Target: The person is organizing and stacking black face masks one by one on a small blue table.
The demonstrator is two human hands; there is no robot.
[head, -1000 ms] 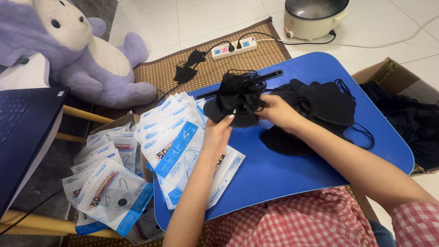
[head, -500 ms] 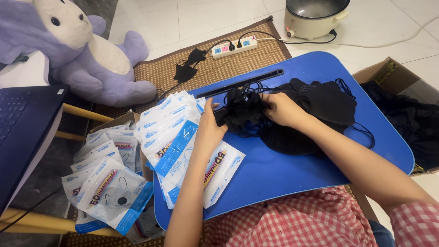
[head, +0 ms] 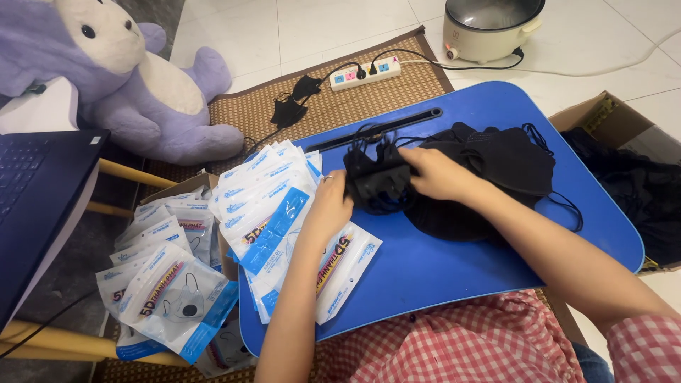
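At nine o'clock, sealed white-and-blue plastic mask packets [head: 177,291] lie heaped beside the blue oval plastic counter [head: 454,269], with more empty white-and-blue sleeves [head: 273,206] fanned on its left edge. Left hand [head: 330,206] rests over these sleeves, fingers closed on a small bundle of black fabric face masks [head: 376,181] at counter centre. Right hand [head: 436,174] grips the same bundle from three o'clock. A larger pile of black masks [head: 504,159] lies just beyond, touching it.

Flat white-and-blue mask packets [head: 273,206] fanned at centre-left on the blue lap tray [head: 454,269]. Similar sealed packets [head: 174,291] heaped lower left. Open cardboard box [head: 603,113] at right edge. Laptop [head: 35,206] left edge.
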